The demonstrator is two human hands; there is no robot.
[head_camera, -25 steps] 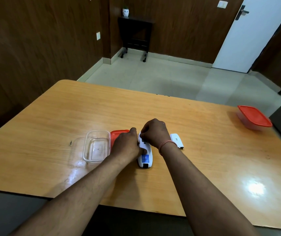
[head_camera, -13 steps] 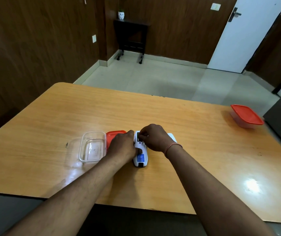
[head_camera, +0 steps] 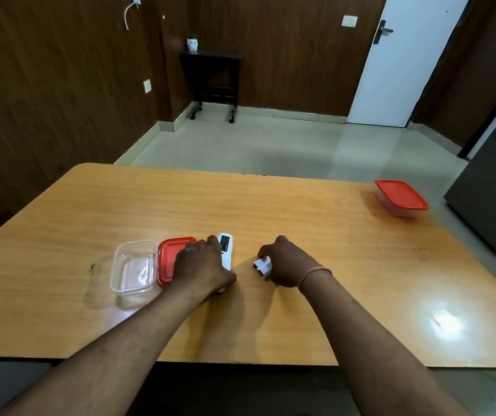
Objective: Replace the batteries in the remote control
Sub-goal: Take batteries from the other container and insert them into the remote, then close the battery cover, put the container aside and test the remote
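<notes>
Fingers of the right hand [head_camera: 288,262] curl shut around a small white piece, most likely the battery cover [head_camera: 262,264], held low over the table [head_camera: 301,217] a little to the right of the remote. Those of the left hand [head_camera: 203,262] are folded down over the near half of the remote control [head_camera: 226,250], pinning it against the wood rather than lifting it.

By size: the table fills the lower frame; on its far right corner a closed container with a red lid [head_camera: 401,196] sits well apart from the work. Just left of the left hand lies a loose red lid [head_camera: 170,259], and touching or nearly touching that, an open clear container [head_camera: 134,267] that looks empty. Then comes the remote, then the cover.

The remote lies flat, near the middle of the table's near half, with its long axis running away from the person, leaning a touch to the right at the far end. A dark rectangular patch shows on its far end; whether that is the open battery bay or a display I cannot tell, and no batteries are visible anywhere.

I judge the cover-handling step to be in hand. If the cells are already swapped, the next move calls for lining the cover's tabs up with the bay and sliding it along the long axis while the left hand braces the body
</notes>
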